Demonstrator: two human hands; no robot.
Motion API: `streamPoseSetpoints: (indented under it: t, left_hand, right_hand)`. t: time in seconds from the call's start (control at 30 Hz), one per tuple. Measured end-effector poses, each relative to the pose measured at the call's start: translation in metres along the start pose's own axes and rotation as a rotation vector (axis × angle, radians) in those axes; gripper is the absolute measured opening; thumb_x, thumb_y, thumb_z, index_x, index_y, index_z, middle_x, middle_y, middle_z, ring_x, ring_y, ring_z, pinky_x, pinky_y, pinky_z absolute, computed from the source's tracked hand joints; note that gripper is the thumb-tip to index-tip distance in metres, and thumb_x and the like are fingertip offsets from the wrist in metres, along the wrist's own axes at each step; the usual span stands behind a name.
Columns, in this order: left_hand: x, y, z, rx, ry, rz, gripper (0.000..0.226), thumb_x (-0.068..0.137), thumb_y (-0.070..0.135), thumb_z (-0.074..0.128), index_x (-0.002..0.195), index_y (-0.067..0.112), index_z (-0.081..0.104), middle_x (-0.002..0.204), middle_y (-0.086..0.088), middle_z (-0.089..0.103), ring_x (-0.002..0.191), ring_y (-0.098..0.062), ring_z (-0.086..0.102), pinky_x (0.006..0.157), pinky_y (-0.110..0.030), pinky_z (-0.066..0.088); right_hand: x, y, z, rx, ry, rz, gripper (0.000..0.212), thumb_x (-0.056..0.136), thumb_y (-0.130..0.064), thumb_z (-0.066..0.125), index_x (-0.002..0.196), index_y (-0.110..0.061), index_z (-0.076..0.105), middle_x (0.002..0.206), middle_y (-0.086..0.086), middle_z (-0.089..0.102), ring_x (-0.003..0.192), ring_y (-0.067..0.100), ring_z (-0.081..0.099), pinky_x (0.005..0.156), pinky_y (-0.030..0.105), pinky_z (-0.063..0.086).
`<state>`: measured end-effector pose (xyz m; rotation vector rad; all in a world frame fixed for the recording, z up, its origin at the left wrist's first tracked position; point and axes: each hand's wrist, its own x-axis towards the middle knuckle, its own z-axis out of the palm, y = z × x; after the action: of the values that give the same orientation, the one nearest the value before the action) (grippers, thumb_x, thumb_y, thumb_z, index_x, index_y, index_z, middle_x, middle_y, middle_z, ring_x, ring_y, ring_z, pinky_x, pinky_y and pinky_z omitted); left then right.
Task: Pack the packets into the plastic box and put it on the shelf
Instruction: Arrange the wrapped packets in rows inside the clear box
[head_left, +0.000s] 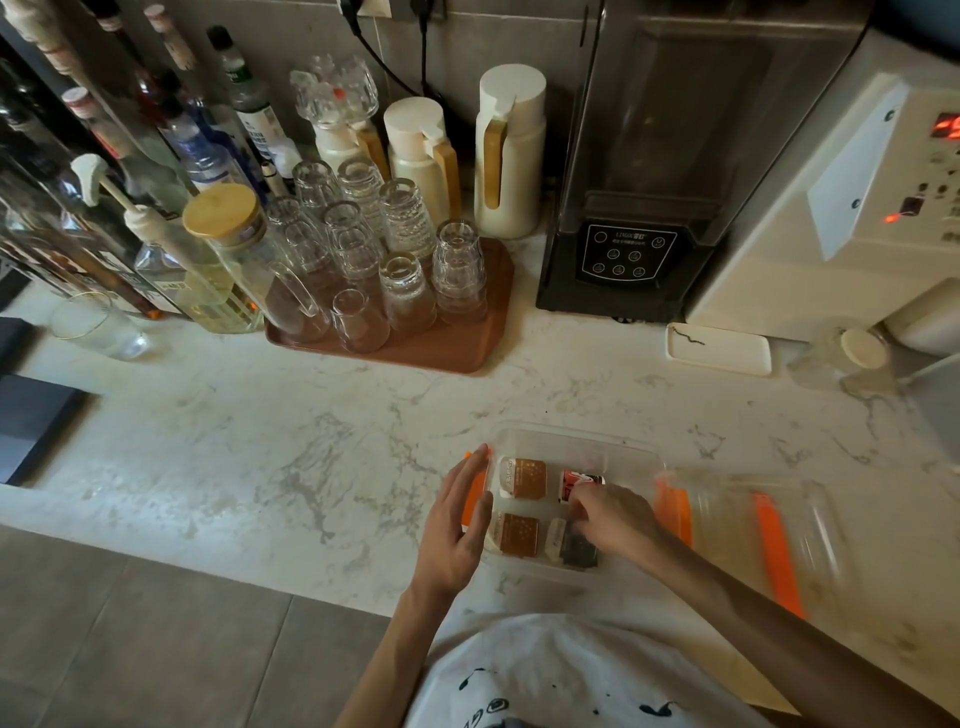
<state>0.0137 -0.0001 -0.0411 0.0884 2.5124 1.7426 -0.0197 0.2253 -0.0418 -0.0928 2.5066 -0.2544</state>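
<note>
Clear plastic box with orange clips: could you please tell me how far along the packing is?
Done: two brown packets, a red-and-white packet and a black packet lie in the clear plastic box. In hand: the right hand touches the black packet; the open left hand rests against the box's side. Left: the clear lid with orange clips lies beside it, and shelving remains.

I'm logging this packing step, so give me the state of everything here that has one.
plastic box: open, on the counter.
lid: off, lying right of the box.
packets: four showing, inside the box.
left hand: open, fingers straight against the box's left side.
right hand: in the box, fingertips on a packet, grip unclear.
glasses: upside down, stacked on the tray.
white machine: on, red display lit.
</note>
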Motion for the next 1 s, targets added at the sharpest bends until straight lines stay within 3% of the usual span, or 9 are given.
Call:
streamPoseSetpoints:
  t: [0.2,0.33,0.5,0.63,0.9,1.0]
  left_hand:
    - [0.0,0.001,0.0,0.005,-0.004,-0.005,0.053,0.102,0.043,0.044,0.151,0.025,0.046,0.153,0.012,0.05,0.143,-0.002,0.045,0.115,-0.021,0.04]
    - [0.0,0.003,0.0,-0.003,-0.002,-0.006,0.054,0.102,0.042,0.044,0.151,0.022,0.046,0.153,0.011,0.05,0.142,-0.001,0.045,0.114,-0.017,0.039]
    - [0.0,0.003,0.0,-0.005,-0.001,-0.004,0.053,0.102,0.042,0.044,0.151,0.022,0.047,0.152,0.01,0.051,0.142,-0.002,0.045,0.115,-0.019,0.039]
    - [0.0,0.001,0.0,-0.011,0.001,-0.014,0.054,0.102,0.043,0.044,0.151,0.023,0.046,0.152,0.01,0.051,0.143,-0.004,0.045,0.116,-0.023,0.04]
    - [0.0,0.0,0.0,-0.004,0.001,-0.008,0.053,0.102,0.044,0.044,0.151,0.025,0.046,0.152,0.011,0.05,0.143,-0.004,0.045,0.116,-0.023,0.04]
    - [0.0,0.001,0.0,-0.014,0.005,0.008,0.052,0.102,0.041,0.044,0.151,0.023,0.047,0.152,0.01,0.051,0.142,-0.002,0.045,0.115,-0.019,0.038]
  right_hand:
    - [-0.002,0.0,0.008,-0.035,-0.018,-0.05,0.048,0.088,0.002,0.059,0.131,-0.021,0.059,0.125,0.004,0.066,0.109,0.023,0.065,0.082,0.03,0.051]
    - [-0.003,0.003,0.007,-0.015,-0.019,-0.069,0.047,0.089,0.002,0.057,0.129,-0.023,0.06,0.123,0.004,0.067,0.107,0.022,0.065,0.074,0.026,0.046]
    - [-0.008,0.005,0.005,-0.062,0.049,-0.14,0.047,0.088,0.002,0.058,0.126,-0.024,0.062,0.12,0.002,0.067,0.105,0.02,0.066,0.077,0.027,0.048]
    - [-0.007,0.002,0.004,-0.021,-0.072,-0.234,0.053,0.088,0.004,0.055,0.124,-0.033,0.063,0.119,-0.002,0.058,0.107,0.019,0.06,0.081,0.028,0.05]
    - [-0.01,0.001,0.007,-0.078,-0.04,-0.257,0.036,0.089,0.001,0.054,0.111,-0.023,0.07,0.109,0.0,0.058,0.102,0.019,0.06,0.072,0.025,0.039]
    - [-0.013,-0.001,0.01,-0.081,-0.071,-0.239,0.024,0.091,-0.006,0.057,0.102,-0.021,0.071,0.107,0.0,0.062,0.098,0.018,0.063,0.072,0.027,0.045]
